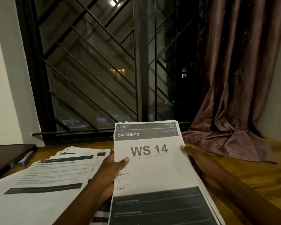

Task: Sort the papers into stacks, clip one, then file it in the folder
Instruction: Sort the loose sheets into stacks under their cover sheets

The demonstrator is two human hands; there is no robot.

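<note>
I hold a stack of printed papers (154,172) upright above the wooden table; its top sheet reads "WS 14" and "BALCONY 2". My left hand (109,169) grips the stack's left edge, thumb across the front of the top sheet. My right hand (195,155) grips the right edge, thumb tip on the front and fingers behind. More printed sheets (44,181) lie fanned out flat on the table to the left. A dark folder (8,157) lies at the far left with a blue-tipped object (23,163) at its edge.
The wooden table (253,172) runs under a barred window (94,67). A brown curtain (237,95) hangs at the right and pools on the table's back right part. A white wall is at the left.
</note>
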